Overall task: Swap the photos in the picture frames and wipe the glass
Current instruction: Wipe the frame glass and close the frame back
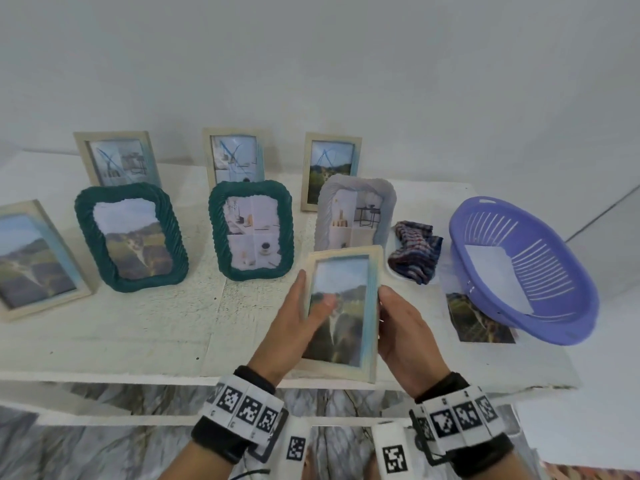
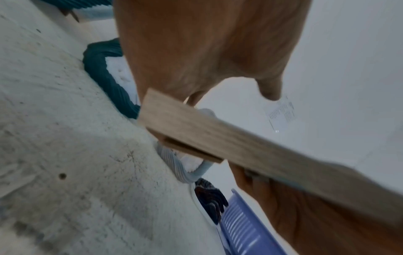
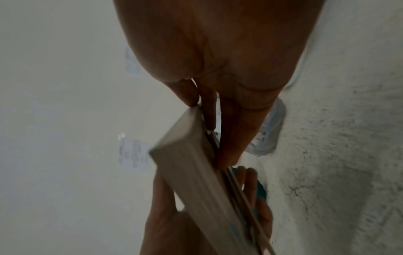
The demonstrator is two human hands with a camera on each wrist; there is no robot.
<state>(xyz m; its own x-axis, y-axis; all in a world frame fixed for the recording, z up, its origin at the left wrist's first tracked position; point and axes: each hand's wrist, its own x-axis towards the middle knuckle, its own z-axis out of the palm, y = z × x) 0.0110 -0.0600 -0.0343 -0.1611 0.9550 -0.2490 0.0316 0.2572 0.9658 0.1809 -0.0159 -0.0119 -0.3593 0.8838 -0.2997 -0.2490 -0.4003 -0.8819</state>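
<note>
A pale wooden frame (image 1: 346, 306) with a landscape photo is held above the table's front edge, glass side up. My left hand (image 1: 298, 323) grips its left edge, thumb lying on the glass. My right hand (image 1: 401, 327) grips its right edge, fingers behind. The left wrist view shows the frame's wooden edge (image 2: 218, 138); the right wrist view shows the frame (image 3: 196, 172) pinched between thumb and fingers. A checked cloth (image 1: 414, 251) lies to the right. A loose landscape photo (image 1: 474, 317) lies partly under the purple basket (image 1: 540, 220).
On the white table (image 1: 138, 323) stand other frames: two dark green (image 1: 131, 237) (image 1: 251, 230), a light ribbed one (image 1: 353, 213), wooden ones at the back (image 1: 117, 157) (image 1: 235, 154) (image 1: 329, 168) and far left (image 1: 31, 258). A white sheet (image 1: 495, 275) lies in the basket.
</note>
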